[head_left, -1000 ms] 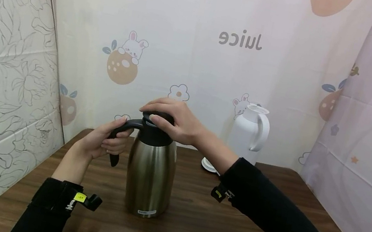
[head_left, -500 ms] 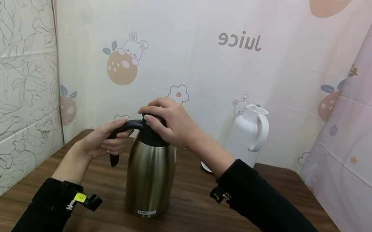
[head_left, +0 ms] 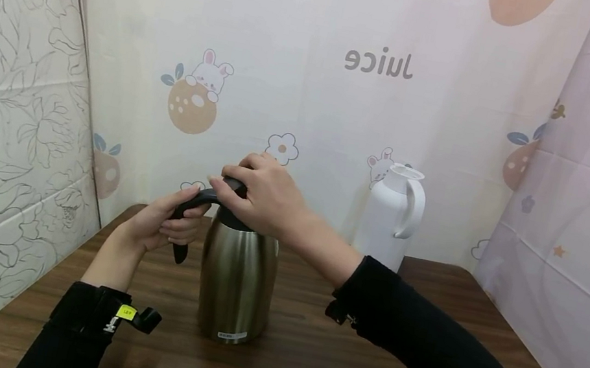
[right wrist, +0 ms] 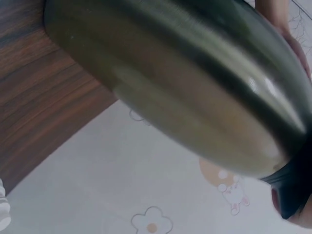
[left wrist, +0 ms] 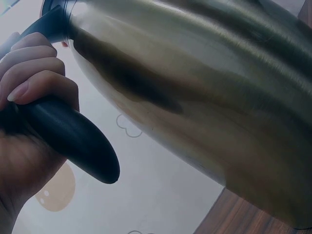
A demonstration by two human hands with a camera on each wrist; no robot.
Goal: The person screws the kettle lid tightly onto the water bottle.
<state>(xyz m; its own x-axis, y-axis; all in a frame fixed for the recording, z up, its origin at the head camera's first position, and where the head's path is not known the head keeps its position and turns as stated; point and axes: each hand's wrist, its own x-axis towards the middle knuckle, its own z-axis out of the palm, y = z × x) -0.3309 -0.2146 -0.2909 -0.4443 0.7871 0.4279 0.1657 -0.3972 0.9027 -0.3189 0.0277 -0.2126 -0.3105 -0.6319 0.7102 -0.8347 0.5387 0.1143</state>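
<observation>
Spinning of the steel jug [head_left: 236, 285], left of the white jug [head_left: 383, 219], is risked if the lid [head_left: 236, 186], clasped by the right grip [head_left: 264, 196], is over-twisted against the handle [left wrist: 73, 136] clamped by the left grip [head_left: 160, 223].

Flask [head_left: 235, 285] metallic bronze-grey; handle [left wrist: 73, 139] black; jug [head_left: 381, 222] white; tabletop [head_left: 299, 362] brown wood-grain; sleeves [head_left: 423, 331] black.

Head view: from your head, farthest back, facing fwd & down over the table [head_left: 334, 362], w/ your L hand [head_left: 173, 218], R hand [head_left: 266, 195] & the metal flask [head_left: 237, 285] all in frame. L-wrist view: v. close, tilted, facing the flask's handle [left wrist: 73, 139] & the backdrop [left wrist: 151, 195]. R-wrist view: also close, rolled past sideways. Both wrist views share flask, table & backdrop.
</observation>
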